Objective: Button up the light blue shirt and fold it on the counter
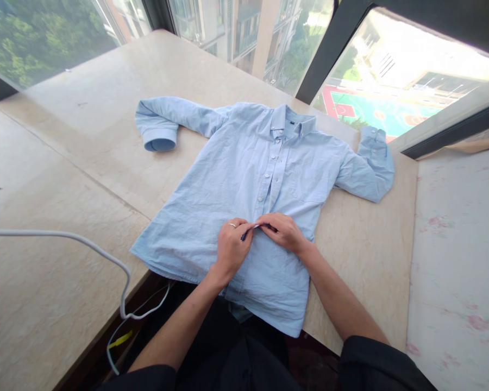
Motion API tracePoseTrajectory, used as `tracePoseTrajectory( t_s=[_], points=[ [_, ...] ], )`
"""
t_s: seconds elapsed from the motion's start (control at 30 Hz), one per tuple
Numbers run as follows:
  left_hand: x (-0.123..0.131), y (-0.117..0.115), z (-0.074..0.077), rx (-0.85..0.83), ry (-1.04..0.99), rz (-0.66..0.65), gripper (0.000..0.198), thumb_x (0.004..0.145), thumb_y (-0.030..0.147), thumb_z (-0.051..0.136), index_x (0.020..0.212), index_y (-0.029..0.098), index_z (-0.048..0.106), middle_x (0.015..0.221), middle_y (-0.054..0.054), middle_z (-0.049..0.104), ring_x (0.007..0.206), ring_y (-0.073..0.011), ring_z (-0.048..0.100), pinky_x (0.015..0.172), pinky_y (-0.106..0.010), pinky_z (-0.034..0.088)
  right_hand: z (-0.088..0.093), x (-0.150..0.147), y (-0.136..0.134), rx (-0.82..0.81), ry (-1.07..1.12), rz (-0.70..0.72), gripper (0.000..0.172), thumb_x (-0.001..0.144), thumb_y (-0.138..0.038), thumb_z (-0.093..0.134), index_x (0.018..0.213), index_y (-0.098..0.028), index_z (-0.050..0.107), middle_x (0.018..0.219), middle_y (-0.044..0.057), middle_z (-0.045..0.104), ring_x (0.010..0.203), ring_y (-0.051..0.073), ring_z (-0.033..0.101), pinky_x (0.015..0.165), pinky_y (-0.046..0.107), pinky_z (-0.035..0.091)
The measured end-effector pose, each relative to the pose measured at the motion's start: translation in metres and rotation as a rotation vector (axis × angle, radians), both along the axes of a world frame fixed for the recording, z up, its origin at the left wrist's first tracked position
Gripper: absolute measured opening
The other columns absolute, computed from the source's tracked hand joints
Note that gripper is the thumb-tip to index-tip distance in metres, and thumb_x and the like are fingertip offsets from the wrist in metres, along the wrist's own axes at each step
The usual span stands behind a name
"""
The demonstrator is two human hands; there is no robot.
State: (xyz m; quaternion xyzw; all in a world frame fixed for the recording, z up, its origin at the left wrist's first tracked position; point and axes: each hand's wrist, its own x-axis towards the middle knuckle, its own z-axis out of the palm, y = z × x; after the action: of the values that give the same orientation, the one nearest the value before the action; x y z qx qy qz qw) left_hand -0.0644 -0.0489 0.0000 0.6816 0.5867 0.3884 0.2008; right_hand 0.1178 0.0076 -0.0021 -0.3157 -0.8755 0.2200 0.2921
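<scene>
A light blue button-up shirt [244, 179] lies face up on a beige stone sill [85, 141], collar toward the window, sleeves spread to both sides. Its hem hangs over the near edge. My left hand [231, 247], a ring on one finger, pinches the shirt's front placket near the lower buttons. My right hand [282, 231] pinches the same placket from the other side, fingertips almost touching the left ones. Both hands are closed on the cloth at the shirt's centre line.
A white cable [81, 244] runs across the sill from the left and drops over the near edge. Large windows [248, 32] with dark frames stand behind the sill. A pale speckled surface [456, 255] lies at the right.
</scene>
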Motion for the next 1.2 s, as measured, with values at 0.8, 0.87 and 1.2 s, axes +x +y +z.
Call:
tracePoseTrajectory(
  t_s=[0.8,0.87,1.2],
  points=[
    [0.0001,0.0002,0.0019,-0.03,-0.022,0.025,0.015,0.086,0.014,0.06,0.091,0.021,0.073,0.084,-0.004,0.068,0.08,-0.0177,0.062,0.077,-0.032,0.049,-0.004,-0.0018,-0.0009,-0.007,-0.081,0.024,0.019,0.098,-0.021,0.046,0.108,-0.02,0.061,0.102,0.009,0.071,0.092,0.021,0.066,0.079,0.034,0.051],
    [0.0001,0.0004,0.0022,-0.038,-0.019,0.02,0.016,0.086,0.014,0.06,0.091,0.021,0.073,0.084,-0.004,0.068,0.081,-0.0176,0.062,0.077,-0.032,0.049,-0.0037,-0.0022,-0.0007,-0.014,-0.078,0.024,0.019,0.098,-0.02,0.045,0.108,-0.02,0.061,0.101,0.009,0.071,0.091,0.021,0.066,0.078,0.034,0.051],
    [-0.0001,0.0003,0.0035,-0.034,-0.036,0.009,0.016,0.085,0.012,0.061,0.091,0.021,0.073,0.084,-0.003,0.068,0.081,-0.0172,0.062,0.077,-0.031,0.048,0.0,-0.0049,-0.0017,0.044,-0.069,0.023,0.018,0.097,-0.015,0.043,0.107,-0.019,0.058,0.097,0.009,0.069,0.087,0.021,0.065,0.076,0.033,0.05]
  ],
)
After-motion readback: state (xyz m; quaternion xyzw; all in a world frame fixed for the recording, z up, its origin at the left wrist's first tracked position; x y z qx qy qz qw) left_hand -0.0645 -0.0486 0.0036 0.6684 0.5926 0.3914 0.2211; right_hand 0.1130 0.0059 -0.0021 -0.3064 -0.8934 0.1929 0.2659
